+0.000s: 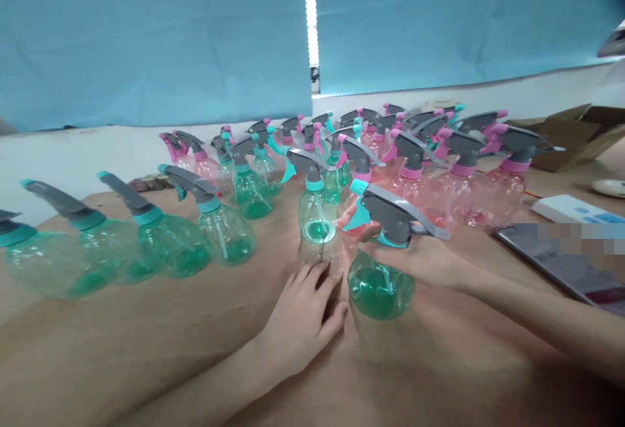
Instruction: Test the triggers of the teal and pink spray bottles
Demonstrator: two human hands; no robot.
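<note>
My right hand (pixel 422 261) is wrapped around the neck of a green spray bottle (pixel 381 290) with a grey and turquoise trigger head. The bottle tilts slightly, and part of my fingers is hidden behind it. Flat on the table rests my left hand (pixel 307 303), fingers spread and holding nothing. Just beyond its fingertips stands another green spray bottle (pixel 316 212). Pink spray bottles (pixel 452 192) crowd behind my right hand.
A row of green spray bottles (pixel 173 245) stands to the left, with more green and pink ones at the back. To the right are a phone (pixel 551 264), a white box (pixel 571 209) and an open cardboard box (pixel 576 137). Blue curtains (pixel 156 36) hang behind the table (pixel 195 342).
</note>
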